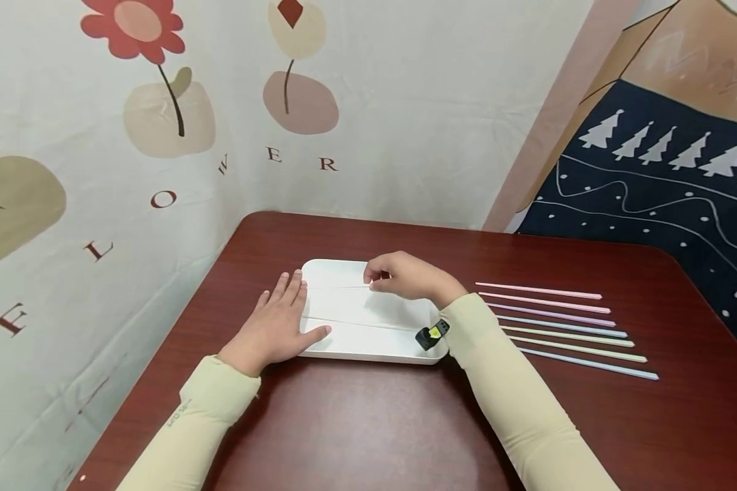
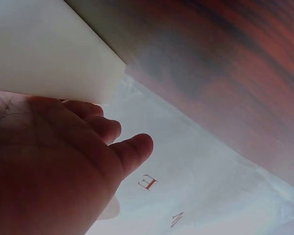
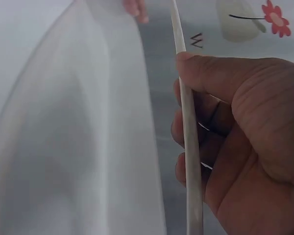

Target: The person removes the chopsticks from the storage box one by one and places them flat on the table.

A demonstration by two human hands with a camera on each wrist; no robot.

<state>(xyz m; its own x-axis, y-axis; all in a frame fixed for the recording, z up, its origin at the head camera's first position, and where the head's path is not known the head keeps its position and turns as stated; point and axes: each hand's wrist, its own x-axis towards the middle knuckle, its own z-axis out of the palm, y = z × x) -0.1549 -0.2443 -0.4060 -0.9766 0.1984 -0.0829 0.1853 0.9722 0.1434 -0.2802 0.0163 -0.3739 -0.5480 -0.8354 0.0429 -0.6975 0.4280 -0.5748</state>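
Observation:
A white rectangular tray with rounded corners lies on the table. My left hand rests at its left edge, fingers straight and thumb spread over the near left corner. Over the tray's far half, my right hand pinches a slim white chopstick between thumb and fingers. The right wrist view shows this chopstick beside the tray's rim, the thumb pressing on it and the other fingers curled behind. A thin line crosses the tray's near part; whether it is another chopstick or an edge, I cannot tell.
Several pastel chopsticks in pink, purple, blue and green lie in a row right of the tray, partly behind my right sleeve. The dark red table meets a printed cloth at the back and left. A navy cloth hangs at the right.

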